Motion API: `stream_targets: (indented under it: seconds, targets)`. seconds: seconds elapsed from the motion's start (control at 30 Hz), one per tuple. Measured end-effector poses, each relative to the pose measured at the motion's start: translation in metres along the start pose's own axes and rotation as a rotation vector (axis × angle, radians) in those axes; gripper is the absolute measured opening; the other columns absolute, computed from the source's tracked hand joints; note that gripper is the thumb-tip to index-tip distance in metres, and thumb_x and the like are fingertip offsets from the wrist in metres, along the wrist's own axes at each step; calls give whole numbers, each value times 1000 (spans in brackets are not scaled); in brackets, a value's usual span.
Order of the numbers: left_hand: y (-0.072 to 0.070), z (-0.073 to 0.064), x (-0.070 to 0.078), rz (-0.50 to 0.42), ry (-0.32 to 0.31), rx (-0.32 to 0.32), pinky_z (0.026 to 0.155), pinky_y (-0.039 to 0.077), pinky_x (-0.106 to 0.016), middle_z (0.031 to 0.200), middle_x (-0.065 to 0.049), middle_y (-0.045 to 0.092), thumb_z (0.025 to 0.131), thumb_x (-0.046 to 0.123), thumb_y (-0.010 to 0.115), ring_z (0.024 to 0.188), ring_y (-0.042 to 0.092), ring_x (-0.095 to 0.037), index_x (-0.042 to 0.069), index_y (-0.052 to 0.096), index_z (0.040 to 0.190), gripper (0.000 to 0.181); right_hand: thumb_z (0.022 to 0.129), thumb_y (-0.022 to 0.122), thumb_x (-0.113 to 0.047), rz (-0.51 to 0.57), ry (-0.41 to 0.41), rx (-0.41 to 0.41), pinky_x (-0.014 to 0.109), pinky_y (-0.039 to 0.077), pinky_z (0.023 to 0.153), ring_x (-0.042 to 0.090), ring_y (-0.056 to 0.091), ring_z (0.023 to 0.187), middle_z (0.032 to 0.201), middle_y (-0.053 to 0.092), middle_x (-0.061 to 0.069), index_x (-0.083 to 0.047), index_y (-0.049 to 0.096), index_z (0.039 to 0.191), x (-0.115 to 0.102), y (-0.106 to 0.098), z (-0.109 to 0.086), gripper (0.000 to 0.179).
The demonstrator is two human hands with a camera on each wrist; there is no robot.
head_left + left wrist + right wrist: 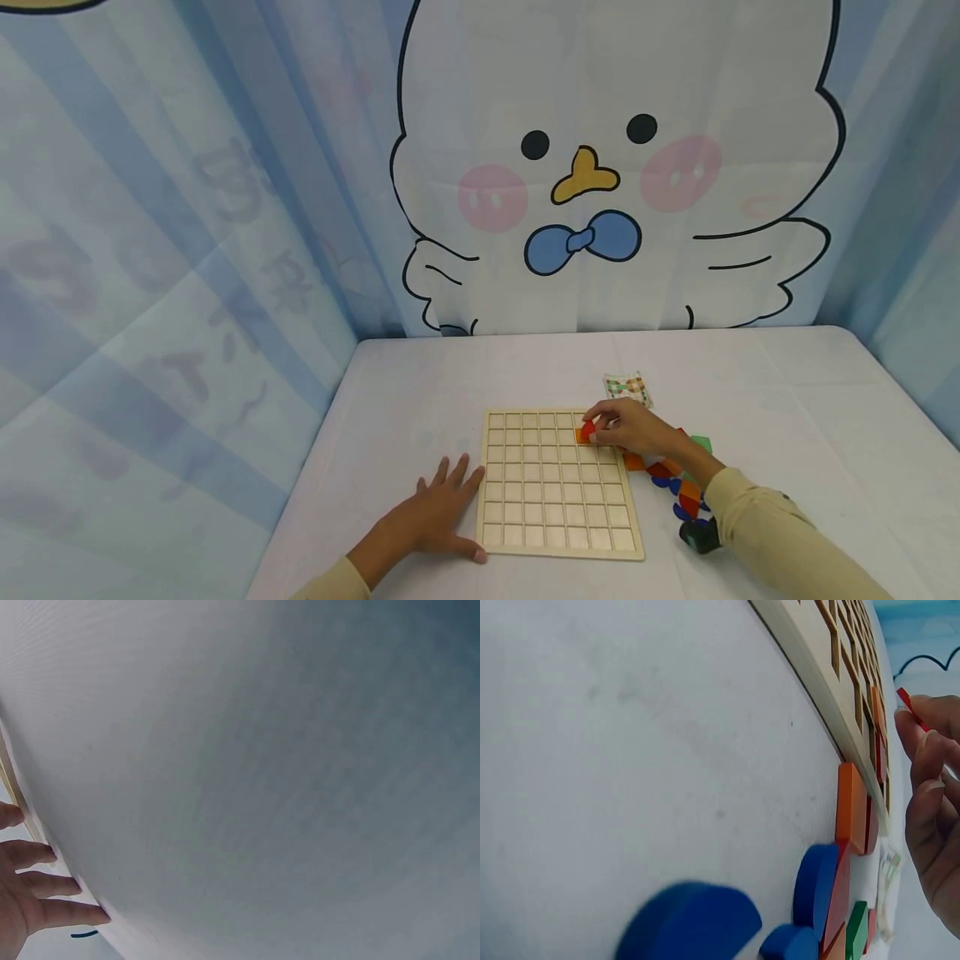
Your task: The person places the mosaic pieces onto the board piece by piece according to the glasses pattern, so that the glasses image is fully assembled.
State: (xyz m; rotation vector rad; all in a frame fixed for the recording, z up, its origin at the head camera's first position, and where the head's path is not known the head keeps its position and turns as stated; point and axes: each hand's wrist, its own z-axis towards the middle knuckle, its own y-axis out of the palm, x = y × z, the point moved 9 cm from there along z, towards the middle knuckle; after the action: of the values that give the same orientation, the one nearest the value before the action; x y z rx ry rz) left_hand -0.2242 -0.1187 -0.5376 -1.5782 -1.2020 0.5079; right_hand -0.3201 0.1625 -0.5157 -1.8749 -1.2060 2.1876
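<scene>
A wooden grid board (558,552) with square cells lies flat on the white table. Between thumb and fingers, my right hand (633,427) pinches a small red piece (587,431) over the board's upper right part. The right wrist view shows this red piece (913,709) as thin and flat, held above the grid. Just beneath it, an orange piece (579,437) sits in a cell, partly hidden by the fingers. My left hand (435,512) lies with spread fingers at the board's left edge, its index fingertip and thumb tip right by the frame.
Right of the board lie loose orange (634,462), red, blue (660,482) and green (702,443) pieces, partly under my right forearm. A dark object (700,535) is beside my sleeve. A patterned card (628,387) lies behind the board. Printed curtains (480,292) stand around the table.
</scene>
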Motion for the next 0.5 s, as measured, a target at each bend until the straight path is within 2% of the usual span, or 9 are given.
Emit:
stream_targets:
  seconds: [0.5]
  targets:
    - [1,0,-1,-4,-5,-5,104,34,-75,167,-19,17,67,81,70,150,18,-52,17,26,160,121,90,77,-19,19,44,37,24,49,62,11,58,73,83,68,3,-4,69,111,-3,11,11,27]
